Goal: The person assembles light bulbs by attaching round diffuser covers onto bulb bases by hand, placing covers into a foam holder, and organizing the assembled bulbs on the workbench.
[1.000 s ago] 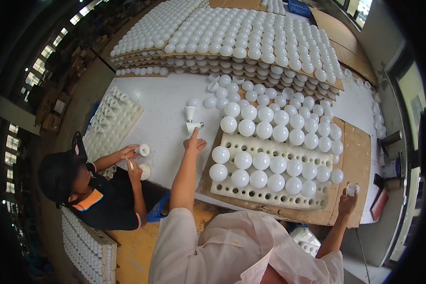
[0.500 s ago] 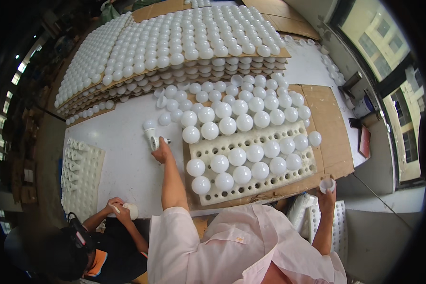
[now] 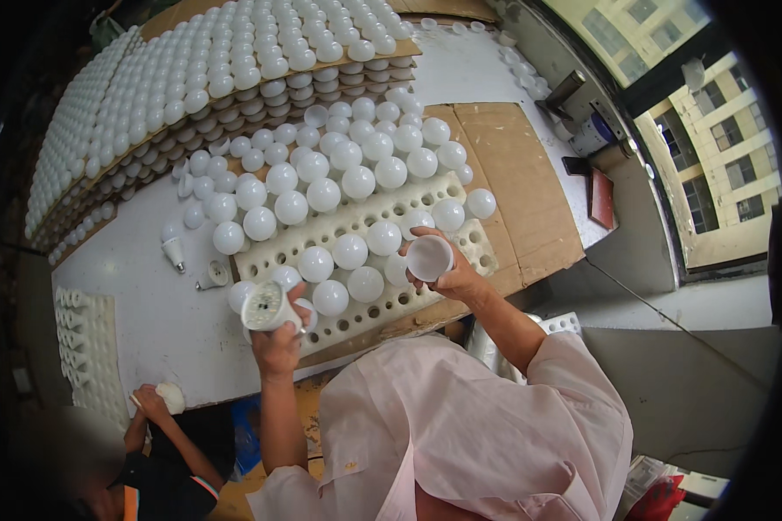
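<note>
My left hand (image 3: 277, 346) is closed round an LED bulb base (image 3: 266, 304), whose round board with small dark parts faces up. Opposite it, my right hand (image 3: 466, 278) grips a white bulb cover (image 3: 430, 259), a hollow dome with its open side toward me. The two pieces are apart. Both hands are above the front of a pale foam tray (image 3: 365, 317), which bears rows of glossy white bulb domes (image 3: 349, 251). Left of the tray, another bulb base (image 3: 214, 275) lies on its side, close to a bulb (image 3: 173, 251) with its dome on.
Stacked cardboard sheets full of white domes (image 3: 182, 78) rise at the far left. A holed foam block (image 3: 87, 339) stands at the left, near a co-worker's hands (image 3: 150, 403). Flat cardboard (image 3: 517, 195) lies under the tray. A red-brown object (image 3: 600, 198) sits near the window.
My left hand has come from the table left of the tray to its front, with a bulb base. My right hand has brought the cover up from the right-hand edge. The view has turned.
</note>
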`<act>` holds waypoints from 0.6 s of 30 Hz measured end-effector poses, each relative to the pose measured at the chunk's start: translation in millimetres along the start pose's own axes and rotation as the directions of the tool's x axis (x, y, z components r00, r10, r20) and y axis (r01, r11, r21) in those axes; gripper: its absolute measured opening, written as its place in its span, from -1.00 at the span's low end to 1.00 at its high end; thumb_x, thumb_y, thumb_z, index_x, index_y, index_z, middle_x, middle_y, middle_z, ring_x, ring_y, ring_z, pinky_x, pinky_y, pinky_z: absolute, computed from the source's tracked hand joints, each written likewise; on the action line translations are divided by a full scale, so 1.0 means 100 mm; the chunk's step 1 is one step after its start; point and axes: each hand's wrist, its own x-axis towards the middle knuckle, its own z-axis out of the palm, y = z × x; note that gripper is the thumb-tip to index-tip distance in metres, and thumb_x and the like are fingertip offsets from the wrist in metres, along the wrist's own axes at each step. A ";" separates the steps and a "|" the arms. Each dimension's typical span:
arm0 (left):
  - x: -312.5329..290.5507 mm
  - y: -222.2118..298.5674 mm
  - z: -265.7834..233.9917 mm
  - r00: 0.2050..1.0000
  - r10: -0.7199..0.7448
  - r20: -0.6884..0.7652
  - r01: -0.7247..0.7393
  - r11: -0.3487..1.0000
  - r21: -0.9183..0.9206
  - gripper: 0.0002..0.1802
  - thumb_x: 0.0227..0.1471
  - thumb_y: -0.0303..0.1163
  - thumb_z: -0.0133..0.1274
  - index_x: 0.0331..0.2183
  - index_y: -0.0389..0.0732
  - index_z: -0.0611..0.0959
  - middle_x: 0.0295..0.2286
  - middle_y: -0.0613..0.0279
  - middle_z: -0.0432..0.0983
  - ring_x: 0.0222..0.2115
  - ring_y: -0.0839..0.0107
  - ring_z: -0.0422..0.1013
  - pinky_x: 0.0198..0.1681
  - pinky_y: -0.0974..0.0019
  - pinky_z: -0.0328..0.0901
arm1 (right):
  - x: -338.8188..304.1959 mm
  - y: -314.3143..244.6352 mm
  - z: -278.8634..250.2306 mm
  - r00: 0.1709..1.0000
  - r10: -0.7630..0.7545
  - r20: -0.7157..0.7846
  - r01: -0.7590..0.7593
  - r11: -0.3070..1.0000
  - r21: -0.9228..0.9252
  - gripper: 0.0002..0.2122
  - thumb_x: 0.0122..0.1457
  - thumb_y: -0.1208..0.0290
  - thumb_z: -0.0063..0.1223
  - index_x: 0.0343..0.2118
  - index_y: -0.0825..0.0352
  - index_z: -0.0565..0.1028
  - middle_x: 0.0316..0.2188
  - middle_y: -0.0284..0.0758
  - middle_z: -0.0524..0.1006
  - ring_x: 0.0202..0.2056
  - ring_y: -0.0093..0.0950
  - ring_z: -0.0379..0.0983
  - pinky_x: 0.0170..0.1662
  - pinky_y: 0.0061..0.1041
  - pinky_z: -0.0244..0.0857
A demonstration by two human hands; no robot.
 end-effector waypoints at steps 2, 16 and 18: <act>-0.12 -0.16 0.30 0.988 -0.129 0.084 0.131 0.991 -0.010 -0.39 -0.29 -0.51 0.04 -0.07 -0.44 0.37 -0.19 -0.18 0.47 -0.55 0.43 0.41 -0.48 0.36 0.35 | 0.02 0.06 0.01 0.997 0.056 0.047 -0.058 0.997 0.046 -0.16 -0.27 0.28 0.45 0.12 0.21 0.16 -0.06 -0.21 0.39 -0.24 -0.35 0.46 -0.35 -0.50 0.39; -0.19 -0.47 0.70 0.950 -0.290 0.117 0.256 0.936 0.241 -0.63 -0.26 -0.53 0.17 -0.29 -0.41 0.54 -0.58 0.17 0.50 -0.65 0.52 0.40 -0.60 0.46 0.31 | -0.02 0.44 0.09 0.961 0.191 0.201 -0.272 0.789 0.551 -0.32 -0.04 0.02 0.23 0.06 0.33 0.25 -0.16 -0.08 0.43 -0.29 -0.41 0.50 -0.19 -0.51 0.46; -0.19 -0.47 0.66 0.940 -0.319 0.122 0.279 0.923 0.265 -0.64 -0.26 -0.53 0.17 -0.30 -0.41 0.54 -0.57 0.17 0.50 -0.65 0.51 0.40 -0.60 0.47 0.30 | -0.03 0.45 0.10 0.960 0.183 0.210 -0.268 0.808 0.525 -0.32 -0.04 0.02 0.22 0.06 0.34 0.25 -0.16 -0.10 0.42 -0.30 -0.42 0.50 -0.17 -0.49 0.45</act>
